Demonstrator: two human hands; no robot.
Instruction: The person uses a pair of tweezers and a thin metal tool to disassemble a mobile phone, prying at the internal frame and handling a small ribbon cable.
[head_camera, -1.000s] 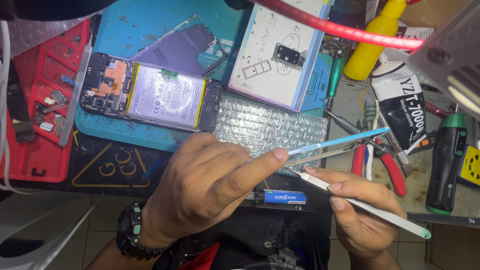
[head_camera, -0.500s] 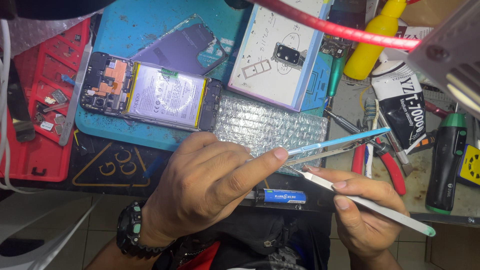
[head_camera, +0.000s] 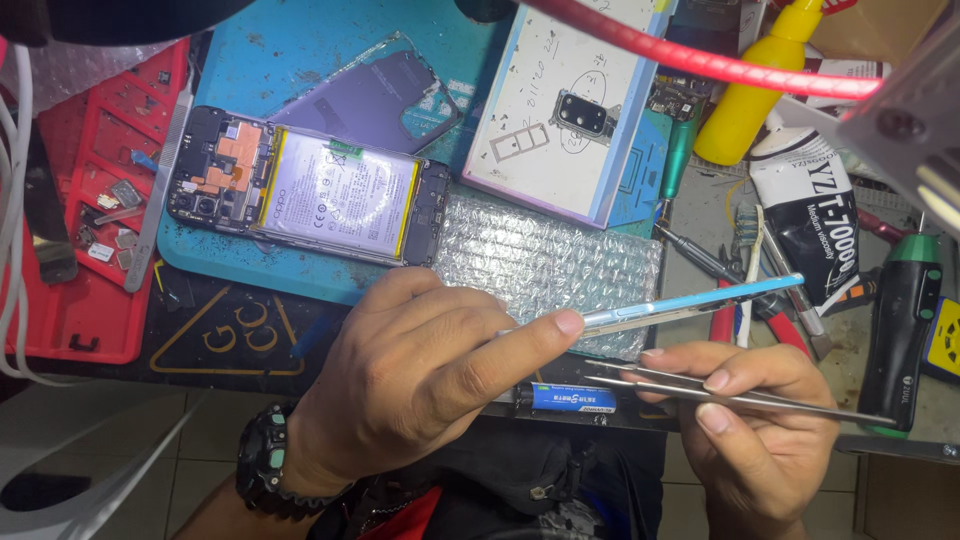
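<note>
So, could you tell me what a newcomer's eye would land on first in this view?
Probably the two hands low in the middle: the left hand holds a thin light-blue phone frame edge-on, while the right hand pinches metal tweezers just below it. Next comes the opened phone with its battery exposed, lying on the blue mat at upper left, and then the yellow bottle at upper right.

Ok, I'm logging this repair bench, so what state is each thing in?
Opened phone: back off, battery exposed, lying flat.
Back cover: detached, beside the phone.
Thin blue phone frame: held edge-on by left hand.
Tweezers: gripped in right hand.
Yellow bottle: capped.
</note>
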